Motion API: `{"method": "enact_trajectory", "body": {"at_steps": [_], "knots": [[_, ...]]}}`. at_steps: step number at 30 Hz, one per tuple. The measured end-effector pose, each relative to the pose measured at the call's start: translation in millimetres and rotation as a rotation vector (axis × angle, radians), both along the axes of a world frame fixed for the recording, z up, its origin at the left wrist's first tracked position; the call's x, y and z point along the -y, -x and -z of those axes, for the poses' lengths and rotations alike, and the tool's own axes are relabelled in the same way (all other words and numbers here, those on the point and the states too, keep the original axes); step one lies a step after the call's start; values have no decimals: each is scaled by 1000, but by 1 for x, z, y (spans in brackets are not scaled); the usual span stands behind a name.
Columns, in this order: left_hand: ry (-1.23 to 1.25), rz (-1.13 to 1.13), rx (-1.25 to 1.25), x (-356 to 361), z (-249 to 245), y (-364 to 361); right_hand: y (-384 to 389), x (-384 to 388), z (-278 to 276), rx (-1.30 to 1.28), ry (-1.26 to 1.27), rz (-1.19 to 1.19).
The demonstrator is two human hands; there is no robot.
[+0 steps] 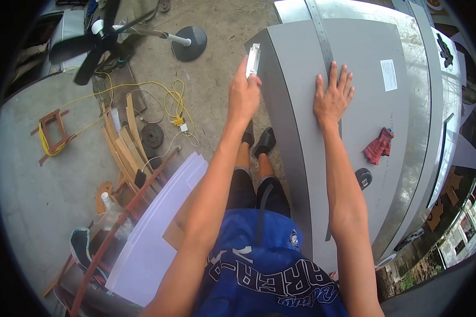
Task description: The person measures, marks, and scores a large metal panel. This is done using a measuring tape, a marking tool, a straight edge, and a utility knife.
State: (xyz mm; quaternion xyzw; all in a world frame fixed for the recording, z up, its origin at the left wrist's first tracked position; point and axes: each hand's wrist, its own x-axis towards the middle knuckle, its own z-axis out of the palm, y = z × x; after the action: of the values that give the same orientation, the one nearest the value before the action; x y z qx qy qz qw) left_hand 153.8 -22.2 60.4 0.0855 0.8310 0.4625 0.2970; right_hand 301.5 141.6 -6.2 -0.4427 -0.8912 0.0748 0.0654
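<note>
My left hand (244,98) is raised beside the left edge of a large grey sheet (354,121). Its fingers are closed round a small flat silver-white tool (253,61) whose exact kind I cannot make out. My right hand (333,100) lies flat on the sheet with fingers spread. Under its fingertips and wrist runs a long metal ruler (318,31), laid lengthwise along the sheet. To the right of my right forearm a red and black glove (378,146) and a black tape measure (363,178) rest on the sheet. A white paper label (388,75) is stuck further up.
Shiny metal sheets (420,79) lie beneath and right of the grey sheet. On the left are a black-bladed fan (103,42) with a round base (189,44), a yellow cord (177,100), wood strips (124,148), white panels (158,227) and a rusty bar (121,219).
</note>
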Motion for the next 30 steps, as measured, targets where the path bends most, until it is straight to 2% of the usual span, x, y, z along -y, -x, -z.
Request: {"method": "enact_trajectory", "body": {"at_steps": [4,9,25,30], "knots": [[79,61,-69,-37,-11,48,4,1,-5,-7,18,15],[107,98,-100,-52,-4,72,7,2,-8,-6,43,35],[256,238,9,-75,-44,91,8,-1,-10,-6,81,57],[282,243,-24,-78,-47,89,9,-1,-8,-11,71,53]]}}
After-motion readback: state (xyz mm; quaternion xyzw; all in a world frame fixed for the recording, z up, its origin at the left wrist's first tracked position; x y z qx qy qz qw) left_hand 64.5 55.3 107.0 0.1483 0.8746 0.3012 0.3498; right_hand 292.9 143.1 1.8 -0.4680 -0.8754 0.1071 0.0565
